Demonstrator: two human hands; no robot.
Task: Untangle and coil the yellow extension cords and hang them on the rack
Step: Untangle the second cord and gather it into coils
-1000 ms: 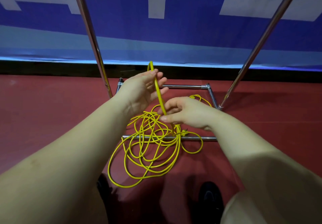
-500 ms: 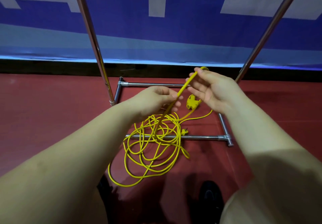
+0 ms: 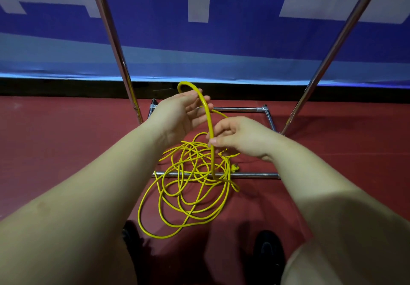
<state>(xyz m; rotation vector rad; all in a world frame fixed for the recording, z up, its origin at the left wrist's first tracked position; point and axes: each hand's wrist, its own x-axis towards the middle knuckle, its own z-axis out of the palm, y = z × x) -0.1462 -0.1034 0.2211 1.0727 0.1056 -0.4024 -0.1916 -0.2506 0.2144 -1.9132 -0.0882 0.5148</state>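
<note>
Since half a second ago the right hand (image 3: 241, 139) has dropped from its raised reach to pinch the thin yellow extension cord (image 3: 190, 187), while the left hand (image 3: 179, 113), fingers loosely open, carries a fresh loop: coiling is under way. Most cord lies tangled on the red floor (image 3: 55, 143) across the chrome rack base (image 3: 255, 175) (no containers here).

Yellow cord (image 3: 188, 187), chrome rack (image 3: 115, 41), red floor (image 3: 55, 143), blue banner (image 3: 244, 29) with white blocks, black shoes (image 3: 268, 249).
</note>
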